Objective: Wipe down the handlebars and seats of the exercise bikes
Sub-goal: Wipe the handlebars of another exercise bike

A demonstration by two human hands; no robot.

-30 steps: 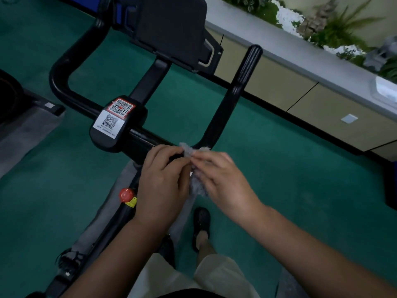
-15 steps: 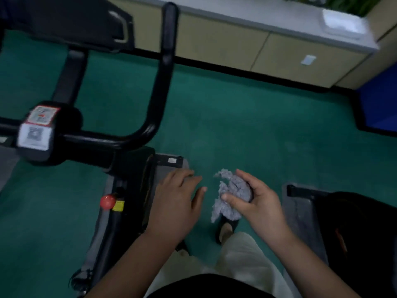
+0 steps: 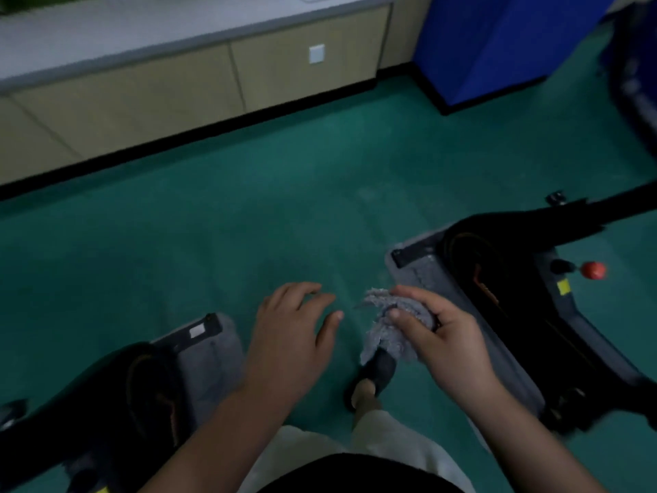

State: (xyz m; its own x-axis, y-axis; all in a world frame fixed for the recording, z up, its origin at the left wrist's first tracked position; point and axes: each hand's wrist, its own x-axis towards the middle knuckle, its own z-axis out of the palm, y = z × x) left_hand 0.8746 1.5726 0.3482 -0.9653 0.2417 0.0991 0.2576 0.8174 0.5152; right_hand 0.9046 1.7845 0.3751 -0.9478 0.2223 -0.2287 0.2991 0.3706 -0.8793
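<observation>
Fingers [image 3: 409, 323] of the right hand [image 3: 449, 345] curl round a crumpled grey terry cloth [image 3: 389, 327], thumb clamped across its front; left hand [image 3: 289, 336] beside it holds nothing, fingers relaxed and slightly spread, tips just apart from the cloth. Cloth is a bunched wad, fuzzy, pale grey, one frayed corner sticking out toward the left hand, a loose tail hanging below the fist. Long axis runs roughly top to bottom of the view, tail pointing down at the black slipper [image 3: 373, 377] on the person's foot.

Right of the gripping fingers, close: black frame of an exercise bike [image 3: 515, 279] on a grey floor mat [image 3: 419, 275], with a red round knob [image 3: 593, 270] and a small yellow label [image 3: 563, 287] further right. Handlebars and seat not visible; view is blurred. Below-left of the free hand: a second black bike base [image 3: 142, 386] on its own grey mat [image 3: 217, 354]. Both hands hover over green carpet [image 3: 213, 225] between the two bikes. Beyond the fingertips, well apart: beige cabinet fronts [image 3: 142, 97] under a grey countertop [image 3: 106, 30], and a blue panel [image 3: 497, 40] at upper right.
</observation>
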